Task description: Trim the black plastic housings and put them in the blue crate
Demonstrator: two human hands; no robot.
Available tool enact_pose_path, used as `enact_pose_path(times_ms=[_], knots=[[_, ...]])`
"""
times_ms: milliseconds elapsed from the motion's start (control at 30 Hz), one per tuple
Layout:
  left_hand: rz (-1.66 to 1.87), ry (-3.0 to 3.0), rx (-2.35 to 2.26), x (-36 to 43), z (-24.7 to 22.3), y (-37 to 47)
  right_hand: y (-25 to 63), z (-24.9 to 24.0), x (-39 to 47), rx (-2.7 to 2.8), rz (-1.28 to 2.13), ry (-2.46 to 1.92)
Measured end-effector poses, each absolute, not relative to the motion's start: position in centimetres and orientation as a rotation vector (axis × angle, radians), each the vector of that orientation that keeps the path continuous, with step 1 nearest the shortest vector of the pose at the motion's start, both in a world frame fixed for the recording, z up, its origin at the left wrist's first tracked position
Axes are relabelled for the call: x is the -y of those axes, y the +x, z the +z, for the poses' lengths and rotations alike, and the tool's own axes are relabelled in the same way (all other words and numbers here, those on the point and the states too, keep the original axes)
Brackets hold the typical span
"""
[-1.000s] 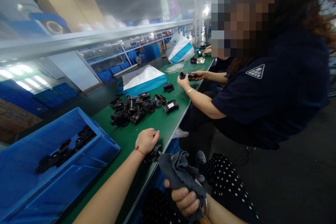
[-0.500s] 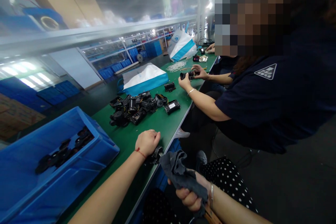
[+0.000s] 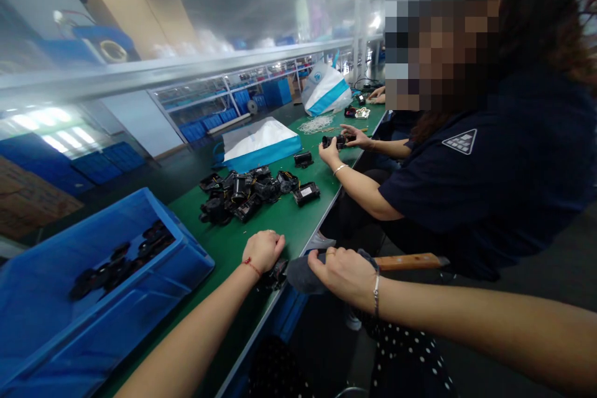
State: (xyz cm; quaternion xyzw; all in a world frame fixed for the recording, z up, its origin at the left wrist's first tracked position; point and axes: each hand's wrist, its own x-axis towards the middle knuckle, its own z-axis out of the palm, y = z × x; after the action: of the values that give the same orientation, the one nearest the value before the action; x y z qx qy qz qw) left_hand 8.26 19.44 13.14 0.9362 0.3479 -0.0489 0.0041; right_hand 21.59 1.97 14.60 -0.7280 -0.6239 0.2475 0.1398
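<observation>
My left hand (image 3: 263, 250) is closed at the near edge of the green table, over a black part (image 3: 278, 273) that shows just beside and below its fingers. My right hand (image 3: 344, 270) grips a dark grey cloth (image 3: 305, 273) wrapped round a tool, whose wooden handle (image 3: 405, 262) sticks out to the right past my wrist. The cloth end lies close to the black part. Beyond my left hand is a pile of black parts with yellow wires (image 3: 242, 191); a black case with a white label (image 3: 306, 193) lies beside it.
A blue bin (image 3: 186, 261) with black pieces stands at the left. On the green table (image 3: 298, 233) are a white-and-blue bag (image 3: 261, 140) and another black part (image 3: 303, 159). At the right sits a co-worker (image 3: 433, 180) handling a black part. A metal shelf rail (image 3: 186, 71) crosses above.
My right hand has risen and turned palm down over the cloth. The wooden handle has swung up to point right. My left hand stays nearly in place.
</observation>
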Motion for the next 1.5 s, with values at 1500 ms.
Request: enact_pose_path(times_ms=[1500], knots=[[0.193, 3.141, -0.541, -17.6, 25.2, -11.2, 16.9, 20.6, -4.5, 1.671, 1.652, -1.588]])
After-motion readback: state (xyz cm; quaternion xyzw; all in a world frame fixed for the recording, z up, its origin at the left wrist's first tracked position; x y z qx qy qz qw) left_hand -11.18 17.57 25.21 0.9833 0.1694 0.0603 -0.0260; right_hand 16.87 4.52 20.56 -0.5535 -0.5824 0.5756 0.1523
